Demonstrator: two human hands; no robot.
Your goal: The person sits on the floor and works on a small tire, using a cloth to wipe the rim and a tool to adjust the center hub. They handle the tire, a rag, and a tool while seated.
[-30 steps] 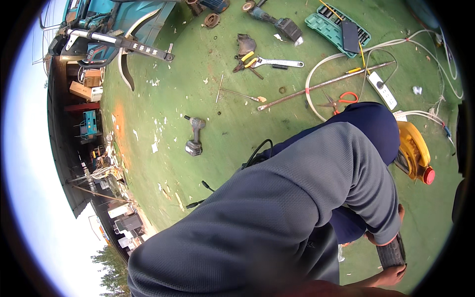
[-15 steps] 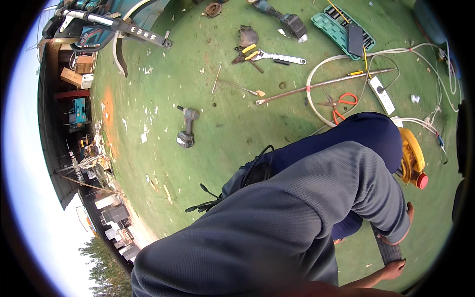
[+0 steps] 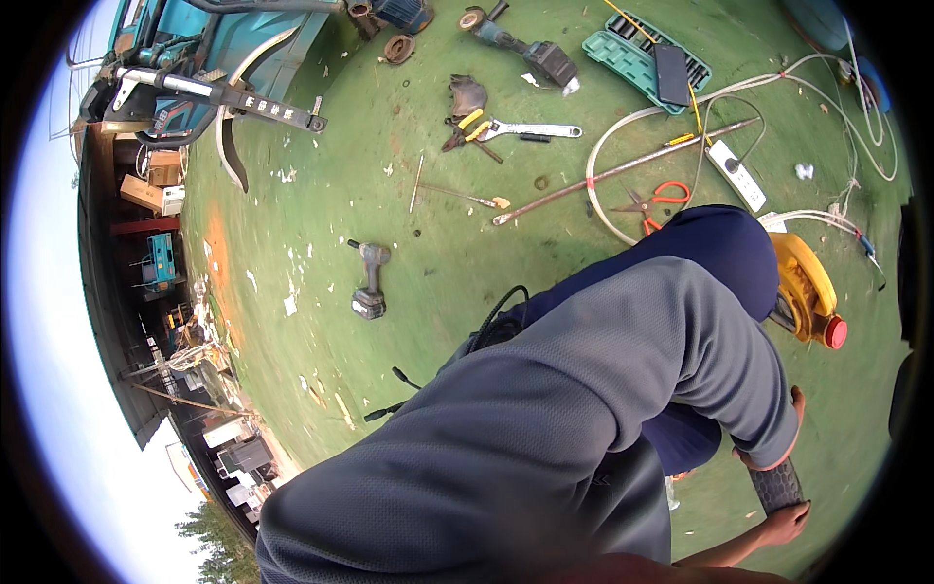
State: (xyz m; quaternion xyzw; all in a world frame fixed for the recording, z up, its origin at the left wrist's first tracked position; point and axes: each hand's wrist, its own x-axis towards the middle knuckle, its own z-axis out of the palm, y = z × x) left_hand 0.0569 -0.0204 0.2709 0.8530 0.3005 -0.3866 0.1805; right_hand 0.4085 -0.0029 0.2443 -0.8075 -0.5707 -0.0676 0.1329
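Note:
At the lower right, beyond my bent grey-sleeved arm, is a short dark block with a honeycomb-patterned face [image 3: 777, 487]. It sits tilted, low over the green floor. My left hand [image 3: 798, 414], partly covered by its sleeve, has its fingers at the block's upper end. My right hand [image 3: 786, 524], at the end of a bare forearm, is closed on the lower end. What the block belongs to cannot be made out. A navy trouser knee [image 3: 725, 248] and the yellow container with a red cap [image 3: 808, 292] are just above the hands.
On the green floor [image 3: 467, 321] lie a cordless impact driver [image 3: 370, 282], an angle grinder [image 3: 520, 44], an adjustable wrench [image 3: 535, 129], orange-handled scissors [image 3: 652, 204], a long metal rod [image 3: 623, 171] and a power strip [image 3: 736, 175]. A socket set [image 3: 623, 60] lies farther off, beside looping hoses.
My view has shifted, so the floor tools sit slightly farther left. The dark block has turned, showing more of its honeycomb face. Both hands stay on it.

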